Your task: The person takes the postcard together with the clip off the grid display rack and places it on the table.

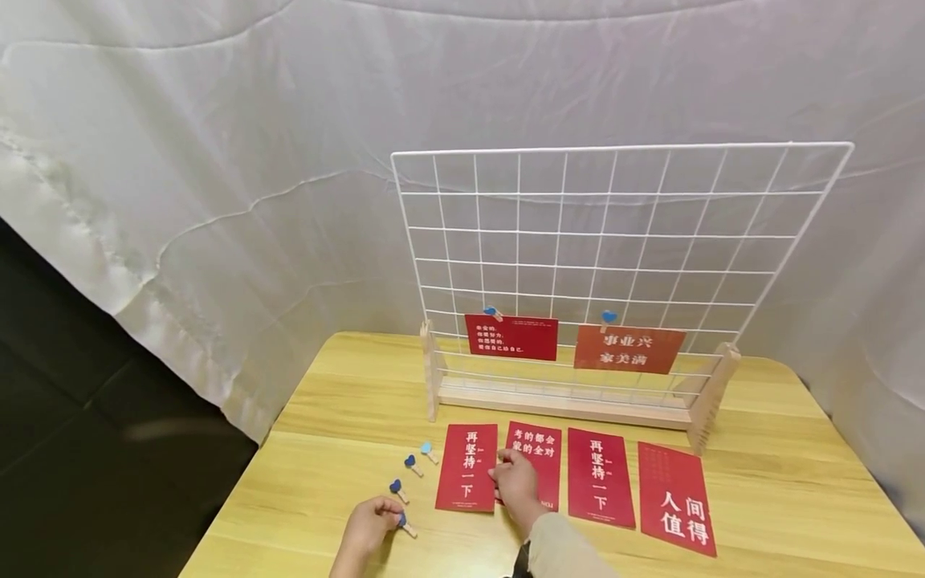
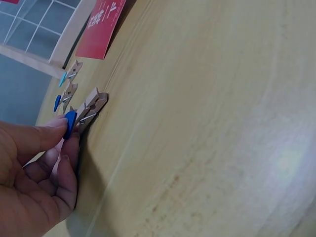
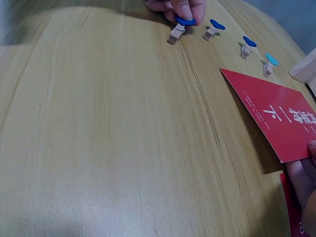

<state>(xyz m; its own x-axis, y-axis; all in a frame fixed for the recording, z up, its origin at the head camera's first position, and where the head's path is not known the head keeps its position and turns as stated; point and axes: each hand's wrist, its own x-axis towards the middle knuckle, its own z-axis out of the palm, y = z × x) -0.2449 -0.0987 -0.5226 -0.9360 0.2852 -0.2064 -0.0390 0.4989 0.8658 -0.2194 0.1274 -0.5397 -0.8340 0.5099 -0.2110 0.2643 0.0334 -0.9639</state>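
Head: six clips [image 1: 407, 527], six cards [image 1: 466, 469]

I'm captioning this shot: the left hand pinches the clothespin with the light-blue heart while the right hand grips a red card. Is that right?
Not quite: the heart on that clothespin is dark blue, as the left wrist view shows. The left hand does pinch it, and the right hand grips a red card.
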